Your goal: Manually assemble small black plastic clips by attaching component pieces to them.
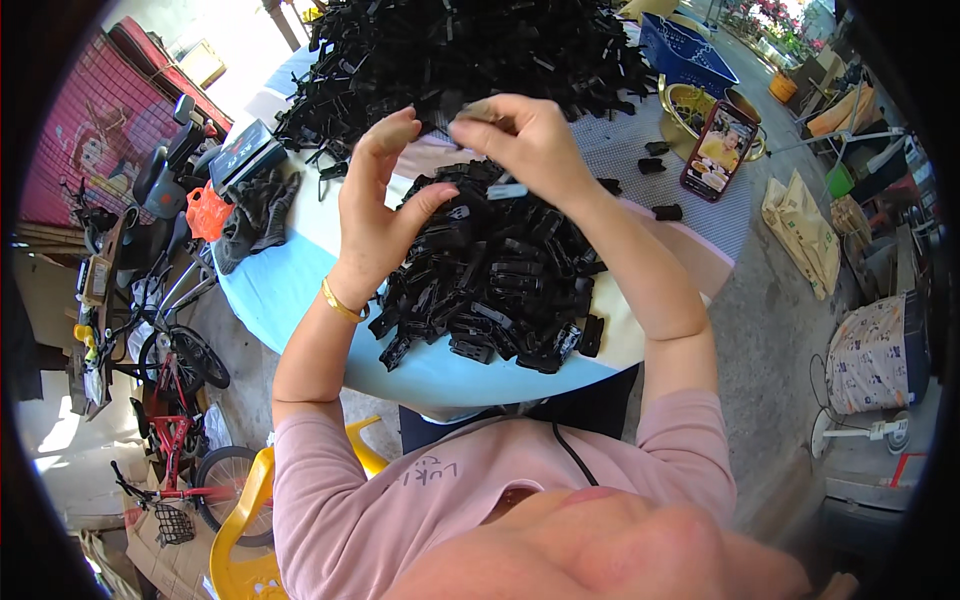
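My left hand [378, 195] is raised over the left side of a near pile of small black plastic parts [510, 270]. Its thumb and curved fingers stand apart, with nothing seen between them. Facing it, my right hand [528, 145] has its thumb and fingers pinched together; a small dark patch shows at the fingertips, too unclear to name. Beyond both hands rises a much larger heap of similar black parts [470, 50]. Under my right wrist, a short pale strip [507, 191] lies on the near pile.
The round table [260, 290] wears a pastel cover. At its right stand a phone [718, 150], a yellowish pot [688, 108] and a blue basket [690, 55]. Dark cloth [265, 215] and an orange-red bag [207, 212] are left. A yellow chair [240, 520] stands beside me.
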